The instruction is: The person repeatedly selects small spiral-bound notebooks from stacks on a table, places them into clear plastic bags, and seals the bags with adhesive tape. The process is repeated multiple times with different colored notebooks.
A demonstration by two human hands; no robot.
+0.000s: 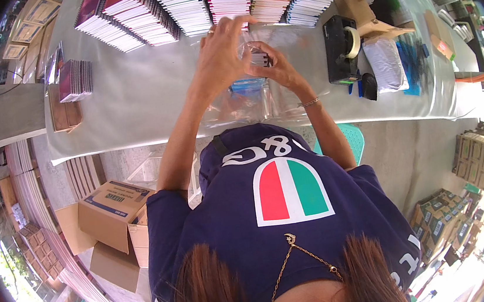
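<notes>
Over the near middle of the table, my two hands are close together around a small item (261, 60) with dark print on white, seemingly wrapped in clear plastic. My right hand (282, 71) has thumb and fingers curled round its right side. On the left, my left hand (221, 56) arches with bent fingers and thumb around the clear plastic; its fingertips reach past the item's far side. What kind of item it is, I cannot make out. Below the hands, clear plastic bags (238, 113) lie flat on the table, with a blue patch showing through.
Tall stacks of spiral notebooks (183, 10) line the table's far side. A small notebook stack (75, 80) stands at left. At right are a black tape dispenser (340, 49), a white plastic packet (386, 65) and an open carton (353, 1). An open cardboard box (112, 209) is on the floor.
</notes>
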